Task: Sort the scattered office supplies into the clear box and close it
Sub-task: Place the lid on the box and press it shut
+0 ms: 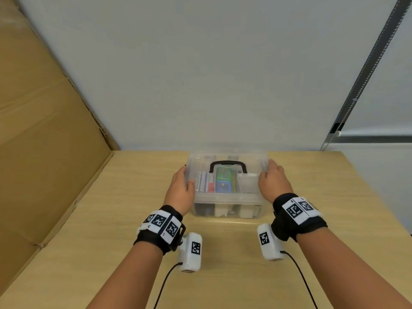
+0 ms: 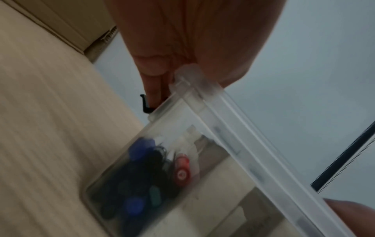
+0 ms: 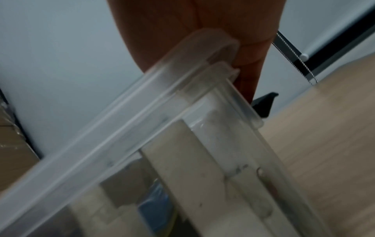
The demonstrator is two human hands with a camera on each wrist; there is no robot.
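Observation:
A clear box (image 1: pixel 227 211) stands on the wooden table (image 1: pixel 223 275). Its clear lid (image 1: pixel 252 160), with a black handle (image 1: pixel 227 163), lies over the top. My left hand (image 1: pixel 187 176) grips the lid's left end and my right hand (image 1: pixel 267 169) grips its right end, thumbs on top. Through the lid I see colourful supplies (image 1: pixel 223 182). In the left wrist view, blue, black and red pens (image 2: pixel 162 168) lie behind the box wall under the lid rim (image 2: pixel 243 136). In the right wrist view a thin gap shows between lid rim (image 3: pixel 142 120) and box rim (image 3: pixel 239 99).
A large cardboard sheet (image 1: pixel 44 141) stands along the table's left side. A pale wall (image 1: pixel 200 74) rises behind the box. Black latches hang open at the box ends (image 2: pixel 145 104) (image 3: pixel 263 104). The table's right edge (image 1: pixel 379 197) is near.

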